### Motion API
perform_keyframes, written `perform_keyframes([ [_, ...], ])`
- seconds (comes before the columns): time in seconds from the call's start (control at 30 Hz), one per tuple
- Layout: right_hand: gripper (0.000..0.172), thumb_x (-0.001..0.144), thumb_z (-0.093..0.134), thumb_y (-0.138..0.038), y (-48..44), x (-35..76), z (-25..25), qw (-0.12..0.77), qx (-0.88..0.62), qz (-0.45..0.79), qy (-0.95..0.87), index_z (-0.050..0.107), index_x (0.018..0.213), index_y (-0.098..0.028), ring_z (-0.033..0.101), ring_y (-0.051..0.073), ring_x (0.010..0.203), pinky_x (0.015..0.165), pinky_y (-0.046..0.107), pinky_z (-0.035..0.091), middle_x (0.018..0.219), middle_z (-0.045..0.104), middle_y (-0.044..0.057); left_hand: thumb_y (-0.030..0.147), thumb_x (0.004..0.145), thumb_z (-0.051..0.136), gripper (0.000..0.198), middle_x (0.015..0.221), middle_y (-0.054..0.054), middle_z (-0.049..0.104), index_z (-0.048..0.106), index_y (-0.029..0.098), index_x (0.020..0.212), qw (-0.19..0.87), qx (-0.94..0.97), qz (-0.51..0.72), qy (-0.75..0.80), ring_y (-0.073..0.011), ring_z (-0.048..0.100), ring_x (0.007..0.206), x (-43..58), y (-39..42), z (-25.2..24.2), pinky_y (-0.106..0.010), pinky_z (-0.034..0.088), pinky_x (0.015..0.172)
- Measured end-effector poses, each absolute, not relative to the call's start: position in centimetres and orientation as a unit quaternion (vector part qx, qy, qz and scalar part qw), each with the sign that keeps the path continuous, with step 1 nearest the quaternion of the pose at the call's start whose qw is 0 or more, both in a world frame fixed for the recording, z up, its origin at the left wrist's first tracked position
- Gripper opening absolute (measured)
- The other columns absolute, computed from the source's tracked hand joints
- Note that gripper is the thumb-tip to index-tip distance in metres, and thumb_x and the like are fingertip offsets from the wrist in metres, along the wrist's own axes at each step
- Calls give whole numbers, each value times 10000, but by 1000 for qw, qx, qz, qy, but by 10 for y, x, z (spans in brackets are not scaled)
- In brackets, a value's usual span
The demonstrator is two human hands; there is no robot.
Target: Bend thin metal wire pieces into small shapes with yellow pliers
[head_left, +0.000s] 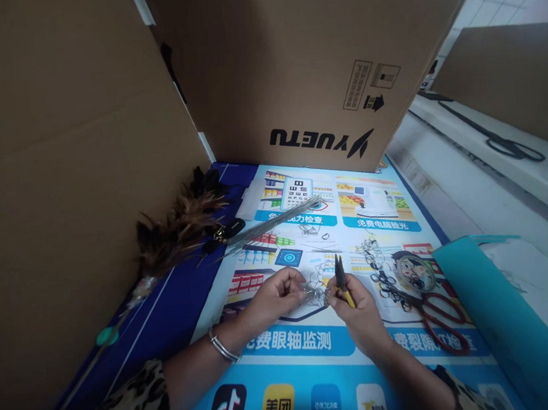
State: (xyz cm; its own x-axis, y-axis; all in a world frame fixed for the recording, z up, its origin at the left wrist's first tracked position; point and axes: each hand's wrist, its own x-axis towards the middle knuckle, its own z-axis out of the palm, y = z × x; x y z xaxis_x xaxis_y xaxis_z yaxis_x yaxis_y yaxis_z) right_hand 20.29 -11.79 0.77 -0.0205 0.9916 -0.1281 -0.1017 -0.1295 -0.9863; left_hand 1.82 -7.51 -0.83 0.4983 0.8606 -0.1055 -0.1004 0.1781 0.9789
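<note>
Yellow-handled pliers [340, 276] are gripped in the right hand [358, 311], dark tips pointing away from the person. The left hand [276, 296] pinches a tangle of thin wire [314, 293], which sits between both hands over a printed mat [306, 356]. Beyond lies a bundle of straight wires [282, 219]; to the right, red-handled scissors [419, 304]; to the left, brown feathers [176, 229]; behind, upright cardboard [284, 62].

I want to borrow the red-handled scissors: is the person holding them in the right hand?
No, the red-handled scissors lie on the printed mat, while the right hand holds yellow-handled pliers.
</note>
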Motion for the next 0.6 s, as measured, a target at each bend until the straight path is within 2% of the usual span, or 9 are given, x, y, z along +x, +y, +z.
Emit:
perform_keyframes([
  [0.23, 135, 759, 566, -198, -120, 204, 14, 462, -504, 538, -494, 503, 879, -208, 451, 105, 670, 585, 212, 365, 795, 486, -9, 272, 774, 578, 154, 627, 28, 520, 494, 144, 793, 683, 534, 345, 360, -71, 465, 525, 17, -80, -9, -185, 376, 499],
  [0.37, 136, 763, 559, -184, -120, 203, 12, 467, -512, 525, -494, 500, 883, -211, 451, 103, 676, 590, 208, 364, 792, 484, -13, 266, 780, 571, 134, 642, 15, 545, 521, 141, 789, 649, 563, 347, 376, -87, 512, 554, 17, -83, -6, -201, 423, 524],
  [0.5, 156, 763, 565, -190, -119, 204, 10, 485, -521, 515, -478, 505, 905, -217, 451, 105, 691, 603, 207, 365, 808, 489, -13, 189, 782, 559, 61, 722, -25, 602, 593, 143, 804, 499, 670, 387, 390, -118, 564, 641, 16, -87, -2, -224, 457, 579],
  [0.6, 153, 762, 574, -194, -118, 205, 8, 498, -522, 515, -462, 512, 900, -219, 456, 108, 704, 622, 211, 369, 811, 491, -14, 107, 763, 555, 108, 772, -54, 646, 619, 145, 840, 358, 751, 434, 345, -144, 596, 717, 15, -88, 1, -255, 480, 648],
])
